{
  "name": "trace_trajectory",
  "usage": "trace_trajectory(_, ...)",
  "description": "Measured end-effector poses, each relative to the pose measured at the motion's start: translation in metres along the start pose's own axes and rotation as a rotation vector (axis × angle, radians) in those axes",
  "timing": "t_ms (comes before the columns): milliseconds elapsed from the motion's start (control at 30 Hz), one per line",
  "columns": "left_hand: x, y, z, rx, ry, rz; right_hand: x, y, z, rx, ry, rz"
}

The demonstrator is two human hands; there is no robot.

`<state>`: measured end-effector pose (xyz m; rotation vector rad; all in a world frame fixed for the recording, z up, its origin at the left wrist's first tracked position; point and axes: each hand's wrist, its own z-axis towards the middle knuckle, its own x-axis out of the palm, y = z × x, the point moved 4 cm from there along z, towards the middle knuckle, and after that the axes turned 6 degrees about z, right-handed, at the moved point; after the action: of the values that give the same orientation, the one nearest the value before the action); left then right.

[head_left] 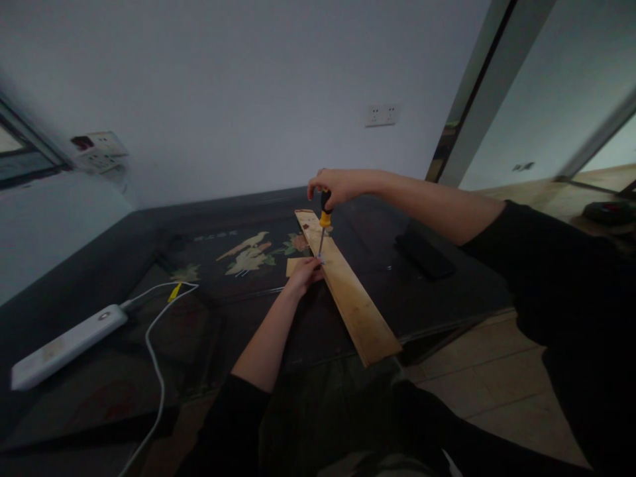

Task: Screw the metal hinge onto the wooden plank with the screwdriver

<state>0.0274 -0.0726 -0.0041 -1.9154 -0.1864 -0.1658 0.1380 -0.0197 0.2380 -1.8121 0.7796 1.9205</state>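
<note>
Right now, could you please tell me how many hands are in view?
2: the right hand, holding the screwdriver above the wooden board, and the left hand, at the board beside the screwdriver's tip.

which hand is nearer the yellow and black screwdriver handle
Right: the right hand grips the handle at its upper end. The left hand is lower, near the screwdriver's tip at the wooden board.
</note>
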Motion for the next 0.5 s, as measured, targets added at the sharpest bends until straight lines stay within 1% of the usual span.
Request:
trace_trajectory(167,0.0,0.0,0.001,0.021,-0.02,0.014,0.001,-0.011,0.0,0.097,-0.118,0.03)
trace_trajectory(267,0.0,-0.001,0.0,0.03,-0.023,0.009,0.002,-0.018,-0.003,0.188,-0.19,-0.003)
trace_trajectory(367,0.001,-0.003,-0.002,0.038,-0.015,0.006,0.004,-0.022,-0.006,0.269,-0.174,-0.109)
trace_trajectory(500,0.001,-0.004,-0.003,0.041,-0.019,0.023,0.007,-0.02,-0.007,0.299,-0.122,-0.22)
